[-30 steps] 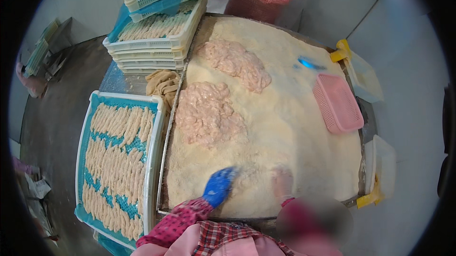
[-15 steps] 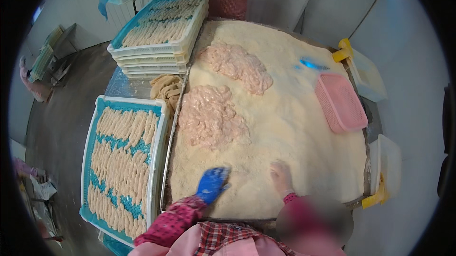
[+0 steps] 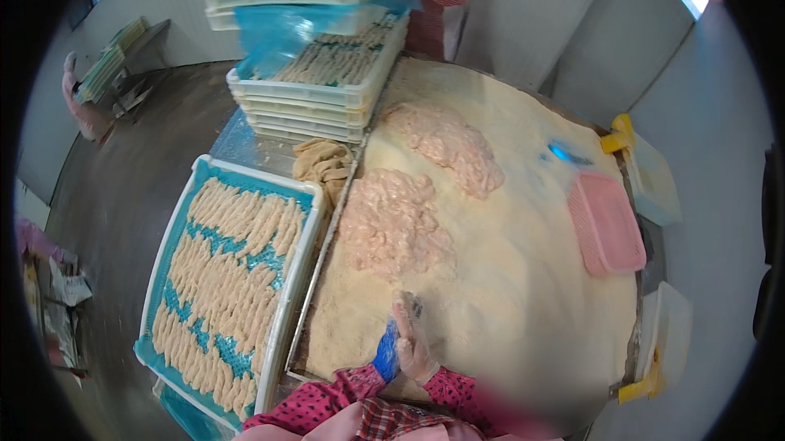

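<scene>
Currently both hands pressed together, left hand (image 3: 388, 357) against right hand (image 3: 413, 343), fingers flat, gripping nothing; nearest raw meat pile (image 3: 392, 224) lies straight ahead of fingertips, breadcrumb bed (image 3: 507, 277) underneath.

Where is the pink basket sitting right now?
In the head view the pink basket lies at the right edge of the breadcrumb bed, below the small blue scoop and well right of the raw meat piles.

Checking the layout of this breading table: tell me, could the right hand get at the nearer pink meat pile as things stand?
Probably yes. The right hand is over the crumbs just short of the nearer meat pile, with only open crumb between them.
</scene>
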Demonstrator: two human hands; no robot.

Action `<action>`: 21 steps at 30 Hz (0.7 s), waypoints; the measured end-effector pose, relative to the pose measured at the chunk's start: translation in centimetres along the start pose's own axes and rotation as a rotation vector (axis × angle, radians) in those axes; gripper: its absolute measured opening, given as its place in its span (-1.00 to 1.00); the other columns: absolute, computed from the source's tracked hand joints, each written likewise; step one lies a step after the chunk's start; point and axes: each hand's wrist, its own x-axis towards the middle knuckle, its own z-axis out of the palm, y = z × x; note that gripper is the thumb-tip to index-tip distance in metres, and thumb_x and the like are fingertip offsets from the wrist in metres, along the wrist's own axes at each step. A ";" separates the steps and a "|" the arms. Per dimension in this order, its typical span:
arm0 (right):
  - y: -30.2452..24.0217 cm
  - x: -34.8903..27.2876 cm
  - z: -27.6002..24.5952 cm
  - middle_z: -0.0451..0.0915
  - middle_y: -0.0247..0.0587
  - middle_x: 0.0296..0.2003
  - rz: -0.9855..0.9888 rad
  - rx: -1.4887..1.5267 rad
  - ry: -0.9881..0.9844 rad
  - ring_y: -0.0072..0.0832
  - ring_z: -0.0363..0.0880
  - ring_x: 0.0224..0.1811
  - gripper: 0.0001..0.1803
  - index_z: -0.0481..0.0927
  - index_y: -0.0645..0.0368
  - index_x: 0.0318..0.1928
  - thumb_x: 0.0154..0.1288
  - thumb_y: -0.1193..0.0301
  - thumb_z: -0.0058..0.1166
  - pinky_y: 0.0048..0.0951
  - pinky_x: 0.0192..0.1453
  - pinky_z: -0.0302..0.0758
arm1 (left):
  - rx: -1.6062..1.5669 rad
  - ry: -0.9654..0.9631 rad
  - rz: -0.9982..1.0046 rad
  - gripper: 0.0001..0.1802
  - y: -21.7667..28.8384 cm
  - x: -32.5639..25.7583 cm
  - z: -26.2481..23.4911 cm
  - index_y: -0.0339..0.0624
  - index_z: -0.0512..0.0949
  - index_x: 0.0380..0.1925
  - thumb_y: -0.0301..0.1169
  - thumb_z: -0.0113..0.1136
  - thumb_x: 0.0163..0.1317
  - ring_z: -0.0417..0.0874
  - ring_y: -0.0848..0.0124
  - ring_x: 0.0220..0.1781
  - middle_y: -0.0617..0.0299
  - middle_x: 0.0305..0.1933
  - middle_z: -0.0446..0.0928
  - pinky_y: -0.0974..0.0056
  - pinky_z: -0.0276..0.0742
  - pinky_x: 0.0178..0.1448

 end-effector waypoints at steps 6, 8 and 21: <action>8.4 6.8 -4.6 0.41 0.04 0.10 0.382 -0.172 0.000 -0.12 0.31 0.18 -0.55 0.38 0.29 0.14 0.22 0.45 -0.03 -0.23 0.27 0.21 | -0.603 0.103 0.136 -0.52 11.5 -0.1 -0.3 -0.12 0.32 0.13 -0.05 -0.15 0.38 0.47 0.40 -0.17 0.25 -0.13 0.46 0.30 0.44 -0.07; 12.4 7.2 -5.9 0.45 0.01 0.01 0.266 -0.711 -0.052 -0.13 0.36 0.10 -0.52 0.40 0.26 0.10 0.12 0.51 0.05 -0.19 0.21 0.26 | -0.596 -0.021 0.367 -0.53 16.9 -0.5 -2.1 -0.12 0.33 0.11 -0.04 -0.14 0.37 0.47 0.41 -0.16 0.30 -0.09 0.44 0.30 0.44 -0.07; 9.4 7.6 -5.6 0.56 -0.04 -0.10 0.325 -0.371 0.016 -0.34 0.55 -0.06 -0.62 0.48 0.30 0.00 0.12 0.66 -0.08 -0.43 0.05 0.43 | 0.358 0.902 1.051 -0.53 42.1 -8.1 -33.5 -0.11 0.36 0.12 -0.05 -0.23 0.40 0.48 0.33 -0.01 0.13 0.08 0.43 0.17 0.40 0.10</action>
